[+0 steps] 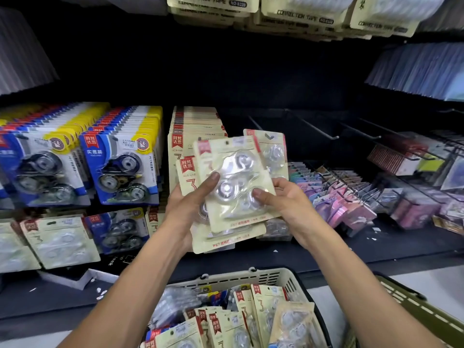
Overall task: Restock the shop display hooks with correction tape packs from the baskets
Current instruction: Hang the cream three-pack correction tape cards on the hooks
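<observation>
Both hands hold a fanned stack of cream packs (233, 187) in front of the display, above the near basket (263, 277). The left hand (185, 207) supports the stack from the left, thumb pressed on the front blister; its other fingers are hidden behind the cards. The right hand (283, 199) pinches the top pack at its right edge, thumb on front. How many packs are in the stack cannot be made out. Bare hooks (316, 129) project right of a full cream row (195, 121). Blue packs (120, 162) hang left. The basket, cut off below, holds more packs. Top rows are blurred.
</observation>
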Demonstrator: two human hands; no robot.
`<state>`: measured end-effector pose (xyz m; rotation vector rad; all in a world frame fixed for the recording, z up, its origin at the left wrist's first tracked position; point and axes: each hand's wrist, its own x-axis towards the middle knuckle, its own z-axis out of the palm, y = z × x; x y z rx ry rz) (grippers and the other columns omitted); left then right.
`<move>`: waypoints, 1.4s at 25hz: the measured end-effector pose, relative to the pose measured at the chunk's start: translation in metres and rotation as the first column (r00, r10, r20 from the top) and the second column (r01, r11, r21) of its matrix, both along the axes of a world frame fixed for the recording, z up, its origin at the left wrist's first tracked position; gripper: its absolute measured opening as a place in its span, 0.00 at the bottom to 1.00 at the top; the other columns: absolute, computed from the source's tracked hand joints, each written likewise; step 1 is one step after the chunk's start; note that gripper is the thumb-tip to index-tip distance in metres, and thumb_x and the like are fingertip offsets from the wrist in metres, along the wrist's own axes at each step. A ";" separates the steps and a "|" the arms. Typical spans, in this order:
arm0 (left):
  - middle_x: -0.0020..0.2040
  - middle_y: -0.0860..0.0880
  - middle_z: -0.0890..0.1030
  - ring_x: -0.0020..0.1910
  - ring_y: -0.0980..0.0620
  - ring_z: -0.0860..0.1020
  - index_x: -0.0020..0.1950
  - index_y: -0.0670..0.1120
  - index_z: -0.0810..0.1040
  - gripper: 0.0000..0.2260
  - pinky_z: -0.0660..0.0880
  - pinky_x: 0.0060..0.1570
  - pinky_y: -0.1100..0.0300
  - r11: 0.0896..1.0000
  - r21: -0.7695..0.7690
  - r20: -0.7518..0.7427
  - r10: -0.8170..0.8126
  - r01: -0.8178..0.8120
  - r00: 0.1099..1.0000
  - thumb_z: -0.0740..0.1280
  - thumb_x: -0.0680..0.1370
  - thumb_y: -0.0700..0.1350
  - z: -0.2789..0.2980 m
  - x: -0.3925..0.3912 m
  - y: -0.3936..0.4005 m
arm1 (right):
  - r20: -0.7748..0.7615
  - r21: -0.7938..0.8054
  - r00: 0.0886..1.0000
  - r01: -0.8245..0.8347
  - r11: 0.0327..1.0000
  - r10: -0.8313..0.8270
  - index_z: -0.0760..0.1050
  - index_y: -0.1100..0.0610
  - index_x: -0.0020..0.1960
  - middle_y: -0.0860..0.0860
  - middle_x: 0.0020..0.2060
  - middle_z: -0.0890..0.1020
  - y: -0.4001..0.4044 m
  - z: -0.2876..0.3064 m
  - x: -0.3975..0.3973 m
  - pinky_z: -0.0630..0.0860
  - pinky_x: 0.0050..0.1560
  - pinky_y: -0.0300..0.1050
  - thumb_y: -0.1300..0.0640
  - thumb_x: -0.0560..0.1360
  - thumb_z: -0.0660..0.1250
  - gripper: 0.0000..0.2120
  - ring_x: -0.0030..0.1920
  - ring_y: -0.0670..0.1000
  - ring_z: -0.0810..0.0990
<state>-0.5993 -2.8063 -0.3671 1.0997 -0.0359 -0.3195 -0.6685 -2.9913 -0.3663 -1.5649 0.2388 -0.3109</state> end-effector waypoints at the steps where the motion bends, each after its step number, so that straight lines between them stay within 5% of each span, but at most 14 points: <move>1: 0.51 0.49 0.88 0.49 0.49 0.87 0.60 0.49 0.81 0.22 0.80 0.57 0.41 1.000 -0.007 0.000 0.008 -0.008 1.000 0.79 0.67 0.45 0.000 0.001 0.001 | 0.021 0.065 0.999 0.039 0.997 -0.040 0.75 0.61 0.60 0.51 0.44 0.87 -0.004 -0.001 -0.001 0.81 0.38 0.42 0.55 0.69 0.76 0.22 0.42 0.51 0.86; 4: 0.49 0.51 0.88 0.46 0.53 0.86 0.55 0.50 0.82 0.14 0.81 0.54 0.47 0.996 0.031 0.023 0.088 -0.089 0.996 0.78 0.72 0.39 -0.001 0.002 0.001 | 0.032 0.161 0.975 0.212 0.964 -0.220 0.77 0.58 0.57 0.48 0.41 0.87 -0.018 -0.003 -0.001 0.81 0.31 0.45 0.57 0.76 0.73 0.12 0.39 0.51 0.85; 8: 0.46 0.54 0.86 0.38 0.60 0.85 0.55 0.50 0.80 0.13 0.80 0.36 0.62 0.987 0.026 0.012 0.160 -0.160 0.987 0.77 0.74 0.38 -0.004 -0.004 -0.005 | 0.022 0.106 0.890 0.451 0.886 -0.456 0.80 0.54 0.58 0.52 0.50 0.86 -0.034 -0.005 -0.001 0.82 0.51 0.53 0.56 0.77 0.73 0.10 0.49 0.55 0.85; 12: 0.49 0.53 0.86 0.47 0.54 0.85 0.54 0.52 0.80 0.13 0.81 0.47 0.56 0.988 0.014 -0.003 0.153 -0.153 0.988 0.77 0.74 0.39 -0.006 -0.011 -0.014 | 0.067 0.049 0.803 0.590 0.806 -0.592 0.74 0.50 0.56 0.49 0.51 0.81 -0.036 -0.003 -0.004 0.80 0.34 0.47 0.52 0.76 0.73 0.12 0.41 0.52 0.82; 15: 0.49 0.54 0.87 0.50 0.52 0.85 0.54 0.52 0.81 0.13 0.81 0.53 0.51 0.987 0.022 0.005 0.161 -0.161 0.987 0.77 0.74 0.40 -0.006 -0.012 -0.015 | 0.091 -0.123 0.786 0.618 0.777 -0.611 0.75 0.47 0.47 0.47 0.56 0.79 -0.040 -0.008 -0.003 0.75 0.47 0.49 0.45 0.73 0.74 0.11 0.50 0.51 0.78; 19: 0.49 0.55 0.86 0.51 0.52 0.84 0.55 0.51 0.81 0.13 0.80 0.56 0.53 0.972 0.079 0.043 0.221 -0.223 0.974 0.78 0.74 0.40 -0.004 -0.010 -0.012 | -0.047 0.031 0.871 0.490 0.871 -0.489 0.78 0.57 0.61 0.55 0.59 0.79 -0.048 -0.011 0.003 0.84 0.43 0.47 0.63 0.78 0.70 0.12 0.38 0.51 0.82; 21: 0.49 0.56 0.85 0.48 0.56 0.83 0.57 0.50 0.81 0.14 0.79 0.48 0.60 0.965 0.060 0.046 0.254 -0.256 0.966 0.77 0.74 0.40 -0.003 -0.009 -0.011 | -0.109 0.141 0.926 0.375 0.916 -0.363 0.71 0.60 0.71 0.54 0.65 0.76 -0.050 -0.012 0.006 0.82 0.52 0.44 0.70 0.78 0.67 0.23 0.51 0.52 0.83; 23: 0.48 0.54 0.86 0.48 0.54 0.85 0.58 0.49 0.81 0.14 0.81 0.48 0.56 0.965 0.030 0.011 0.260 -0.260 0.965 0.78 0.74 0.40 -0.002 -0.008 -0.010 | -0.119 0.118 0.951 0.298 0.947 -0.284 0.66 0.56 0.76 0.47 0.66 0.74 -0.048 -0.014 0.006 0.78 0.60 0.47 0.68 0.78 0.68 0.28 0.58 0.51 0.80; 25: 0.49 0.52 0.88 0.51 0.49 0.86 0.57 0.48 0.83 0.15 0.81 0.56 0.46 0.970 -0.008 -0.035 0.243 -0.244 0.969 0.79 0.72 0.40 -0.002 -0.009 -0.010 | -0.116 -0.023 0.966 0.231 0.973 -0.232 0.72 0.50 0.70 0.45 0.66 0.75 -0.039 -0.011 0.004 0.79 0.61 0.51 0.59 0.78 0.71 0.22 0.56 0.49 0.81; 28: 0.50 0.50 0.88 0.51 0.45 0.86 0.57 0.48 0.83 0.17 0.81 0.57 0.40 0.978 -0.024 -0.028 0.208 -0.209 0.978 0.80 0.70 0.40 0.001 -0.012 -0.013 | -0.137 -0.161 0.990 -0.037 0.986 0.014 0.79 0.50 0.57 0.49 0.54 0.85 -0.016 -0.004 -0.003 0.80 0.50 0.45 0.42 0.70 0.74 0.19 0.49 0.49 0.85; 31: 0.50 0.49 0.88 0.50 0.44 0.86 0.59 0.48 0.82 0.18 0.82 0.53 0.40 0.988 -0.057 -0.027 0.140 -0.141 0.990 0.79 0.70 0.40 0.002 -0.015 -0.016 | -0.131 -0.179 0.986 -0.130 0.975 0.107 0.80 0.55 0.57 0.51 0.48 0.87 -0.002 -0.002 -0.004 0.80 0.43 0.40 0.49 0.68 0.78 0.20 0.44 0.47 0.85; 35: 0.55 0.47 0.87 0.54 0.45 0.85 0.64 0.49 0.80 0.16 0.81 0.56 0.42 0.989 -0.138 -0.099 0.031 -0.045 0.995 0.71 0.78 0.53 0.004 -0.013 -0.014 | -0.080 -0.130 0.996 0.014 0.991 -0.024 0.78 0.57 0.57 0.55 0.47 0.86 -0.007 -0.007 -0.004 0.79 0.35 0.50 0.54 0.73 0.76 0.15 0.39 0.56 0.84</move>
